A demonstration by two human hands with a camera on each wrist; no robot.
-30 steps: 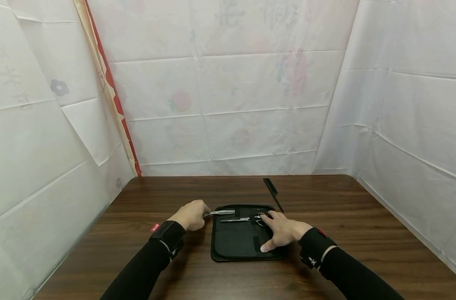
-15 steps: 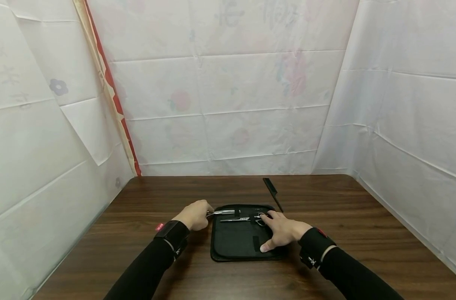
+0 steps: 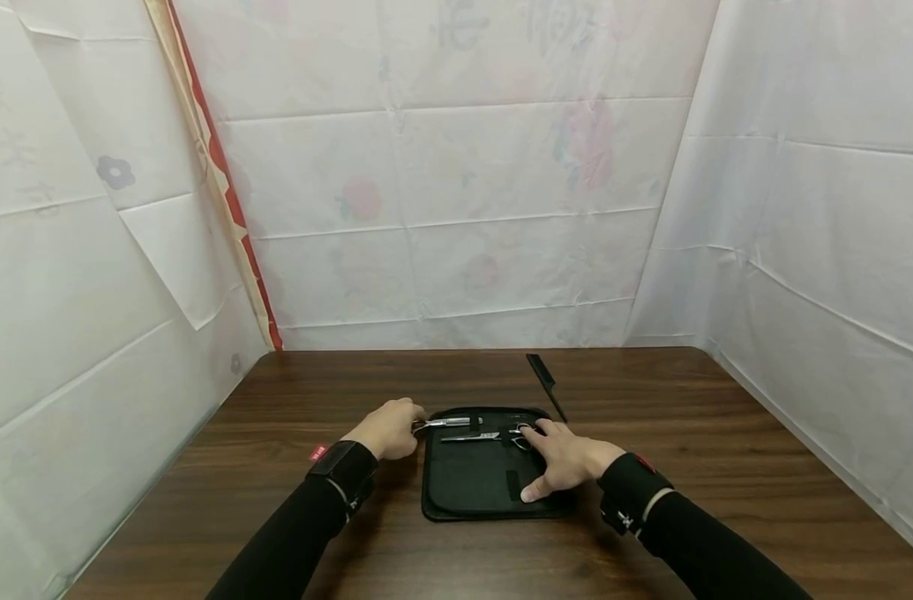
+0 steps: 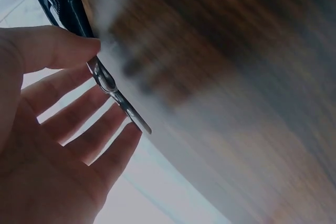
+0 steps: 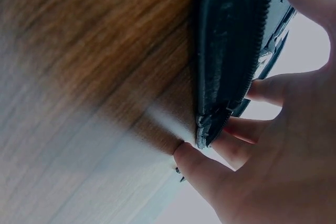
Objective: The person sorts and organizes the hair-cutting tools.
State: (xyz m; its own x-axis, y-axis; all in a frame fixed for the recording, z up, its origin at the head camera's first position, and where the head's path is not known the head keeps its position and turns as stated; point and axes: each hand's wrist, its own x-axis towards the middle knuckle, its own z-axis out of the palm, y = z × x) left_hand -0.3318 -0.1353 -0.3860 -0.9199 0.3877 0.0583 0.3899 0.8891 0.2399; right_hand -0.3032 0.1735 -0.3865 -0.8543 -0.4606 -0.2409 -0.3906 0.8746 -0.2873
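A black zip case (image 3: 467, 487) lies flat and unfolded on the table. At its upper left edge my left hand (image 3: 387, 429) pinches a pair of silver scissors (image 3: 452, 422) by the handle end, and the blades point right over the case, reaching a dark strap. In the left wrist view, thumb and fingertips hold the scissors' metal handle (image 4: 107, 81). A second pair of scissors (image 3: 479, 437) lies just below, its finger rings near my right fingertips. My right hand (image 3: 564, 460) rests with fingers spread on the case's right side. The right wrist view shows its zipped edge (image 5: 231, 51).
Behind the case, a black tail comb (image 3: 544, 379) lies slanted on the brown wooden table (image 3: 674, 433). White sheeting (image 3: 456, 275) walls off the back and both sides. A second dark strap (image 3: 514, 486) sits beside the right thumb.
My left hand has shifted slightly right, and the scissors it holds have slid right, with the tip now further along at the strap. The right hand has stayed in place.
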